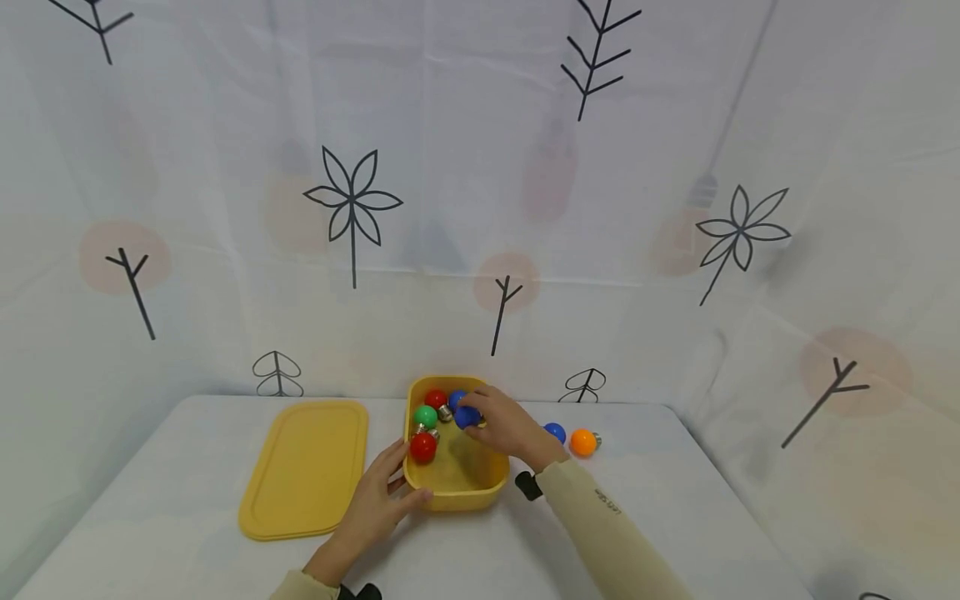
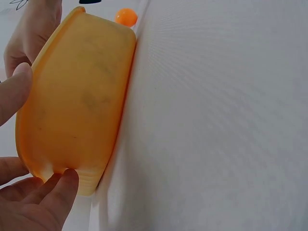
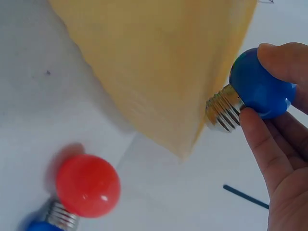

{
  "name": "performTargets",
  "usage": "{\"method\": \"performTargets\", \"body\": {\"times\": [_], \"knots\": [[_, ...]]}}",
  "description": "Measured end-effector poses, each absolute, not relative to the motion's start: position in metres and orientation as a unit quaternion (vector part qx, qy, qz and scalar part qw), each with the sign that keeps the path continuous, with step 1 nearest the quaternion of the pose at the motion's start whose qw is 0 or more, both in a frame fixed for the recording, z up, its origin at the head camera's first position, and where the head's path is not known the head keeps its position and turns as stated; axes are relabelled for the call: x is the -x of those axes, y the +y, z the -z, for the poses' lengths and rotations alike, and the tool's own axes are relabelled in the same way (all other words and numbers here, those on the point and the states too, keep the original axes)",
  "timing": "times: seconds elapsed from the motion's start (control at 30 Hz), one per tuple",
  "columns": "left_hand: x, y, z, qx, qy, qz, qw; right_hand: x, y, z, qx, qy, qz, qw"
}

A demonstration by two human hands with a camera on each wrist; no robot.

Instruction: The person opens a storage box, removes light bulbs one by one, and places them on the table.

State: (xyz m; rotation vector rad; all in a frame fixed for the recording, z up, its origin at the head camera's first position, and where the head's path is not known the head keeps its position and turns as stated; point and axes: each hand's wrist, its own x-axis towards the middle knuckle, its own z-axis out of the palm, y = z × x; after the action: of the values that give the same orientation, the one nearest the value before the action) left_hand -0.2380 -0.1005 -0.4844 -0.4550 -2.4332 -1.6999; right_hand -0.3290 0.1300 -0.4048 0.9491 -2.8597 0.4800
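Note:
My right hand pinches a blue light bulb between thumb and fingers; its silver screw base points away from the palm in the right wrist view. In the head view this bulb is over the yellow plastic container. Inside the container lie a red bulb, a green bulb, another red bulb and a second blue bulb, partly hidden by the right hand. My left hand rests against the container's near-left corner, thumb at the front and extended fingertips touching the left wall.
A flat yellow lid lies left of the container on the white table. To the right are an orange bulb and one more blue bulb. Behind the table hangs a white patterned curtain.

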Motion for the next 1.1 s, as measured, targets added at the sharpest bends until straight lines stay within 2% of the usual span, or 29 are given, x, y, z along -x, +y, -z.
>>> {"method": "performTargets", "body": {"times": [0.2, 0.47, 0.8, 1.1], "knots": [[0.238, -0.100, 0.484, 0.148, -0.810, 0.564, 0.067, 0.326, 0.148, 0.390, -0.306, -0.932, -0.177, 0.077], [0.238, -0.101, 0.484, 0.149, -0.810, 0.564, 0.068, 0.324, 0.176, 0.391, -0.295, -0.931, -0.188, 0.102], [0.238, -0.101, 0.484, 0.147, -0.810, 0.564, 0.066, 0.315, 0.197, 0.406, -0.269, -0.944, -0.165, 0.097], [0.238, -0.101, 0.484, 0.144, -0.813, 0.560, 0.060, 0.308, 0.206, 0.421, -0.283, -0.942, -0.155, 0.090]]}}
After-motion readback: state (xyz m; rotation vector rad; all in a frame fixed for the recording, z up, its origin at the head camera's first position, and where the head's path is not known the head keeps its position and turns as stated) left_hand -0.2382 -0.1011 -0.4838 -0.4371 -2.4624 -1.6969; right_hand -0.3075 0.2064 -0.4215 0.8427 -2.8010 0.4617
